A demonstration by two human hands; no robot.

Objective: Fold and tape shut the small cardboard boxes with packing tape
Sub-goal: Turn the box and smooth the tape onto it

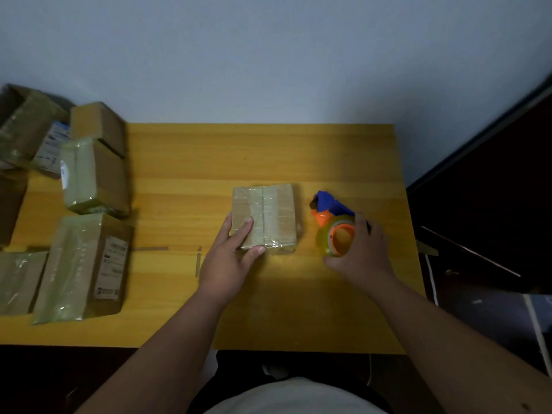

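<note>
A small cardboard box point(274, 213), closed and wrapped in clear tape, lies near the middle of the yellow wooden table point(257, 150). My left hand point(230, 255) grips its near left corner, with fingers on top and the thumb against the near side. To the right lies a tape dispenser point(331, 216), blue and orange, with a roll of clear tape. My right hand point(361, 249) holds the roll end of the dispenser, fingers curled round it.
Several taped cardboard boxes point(89, 177) are piled along the table's left side, some with printed labels point(112, 267). Short strips of tape point(197, 261) stick to the table left of my left hand. A dark cabinet point(490, 204) stands at the right, a pale wall behind.
</note>
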